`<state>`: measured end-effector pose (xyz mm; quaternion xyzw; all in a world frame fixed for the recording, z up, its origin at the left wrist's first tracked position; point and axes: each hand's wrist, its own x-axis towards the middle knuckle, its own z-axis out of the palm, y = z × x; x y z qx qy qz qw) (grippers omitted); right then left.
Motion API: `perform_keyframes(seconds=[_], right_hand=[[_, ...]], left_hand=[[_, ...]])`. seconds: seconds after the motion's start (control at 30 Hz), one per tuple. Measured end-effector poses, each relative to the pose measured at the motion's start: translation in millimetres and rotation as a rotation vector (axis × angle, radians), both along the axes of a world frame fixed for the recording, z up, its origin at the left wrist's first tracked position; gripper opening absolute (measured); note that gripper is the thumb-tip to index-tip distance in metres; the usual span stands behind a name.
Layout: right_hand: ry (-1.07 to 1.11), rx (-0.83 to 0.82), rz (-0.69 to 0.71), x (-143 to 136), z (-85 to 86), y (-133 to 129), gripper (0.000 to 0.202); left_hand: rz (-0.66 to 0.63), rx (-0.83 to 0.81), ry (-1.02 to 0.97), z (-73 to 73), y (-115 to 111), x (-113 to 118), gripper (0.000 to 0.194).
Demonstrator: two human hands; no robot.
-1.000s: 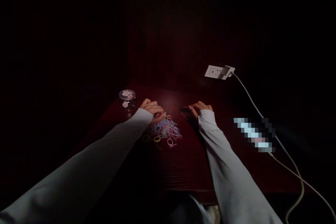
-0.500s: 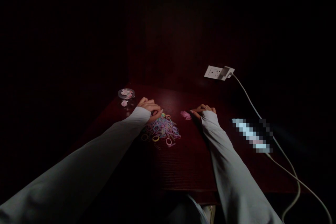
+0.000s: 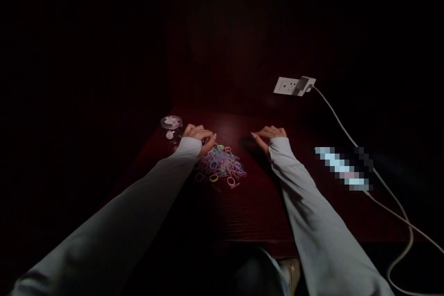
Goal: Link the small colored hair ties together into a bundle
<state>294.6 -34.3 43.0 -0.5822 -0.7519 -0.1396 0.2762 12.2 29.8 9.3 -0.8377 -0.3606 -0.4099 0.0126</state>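
A loose heap of pastel hair ties (image 3: pixel 224 164) lies on the dark red table, with a yellow tie (image 3: pixel 213 178) and a pink one (image 3: pixel 231 181) at its near edge. My left hand (image 3: pixel 198 135) is at the heap's far left side, fingers curled toward the thumb; anything between them is hidden. To the right of the heap, my right hand (image 3: pixel 271 135) has thumb and forefinger tips brought together over the table. Whatever it holds, if anything, does not show. A ring is on one of its fingers.
Just left of my left hand stands a clear jar (image 3: pixel 171 123) with a pink-patterned lid. A blurred-out lit device (image 3: pixel 342 167) lies on the right, joined to a white cable (image 3: pixel 391 210). A charger (image 3: pixel 305 85) sits in the wall socket (image 3: pixel 284 86).
The pink bundle of ties beside my right hand is out of sight. My right hand has risen slightly away from the table front. The whole view has shifted a little.
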Motion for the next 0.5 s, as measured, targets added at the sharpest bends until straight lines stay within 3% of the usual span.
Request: perform_keyframes(seconds=[0.1, 0.23, 0.33, 0.5], right_hand=[[-0.014, -0.013, 0.230, -33, 1.9, -10, 0.030], [-0.046, -0.115, 0.413, -68, -9.7, -14, 0.021], [-0.080, -0.203, 0.485, -77, -18.8, -13, 0.023], [-0.060, -0.244, 0.481, -70, -23.1, -8, 0.022]], left_hand=[[0.036, 0.000, -0.025, 1.1, 0, 1, 0.041], [0.035, 0.004, -0.021, 0.7, -1, 2, 0.042], [0.034, 0.006, -0.020, 0.4, -1, 3, 0.042], [0.025, -0.007, -0.024, -0.1, 0, 2, 0.041]])
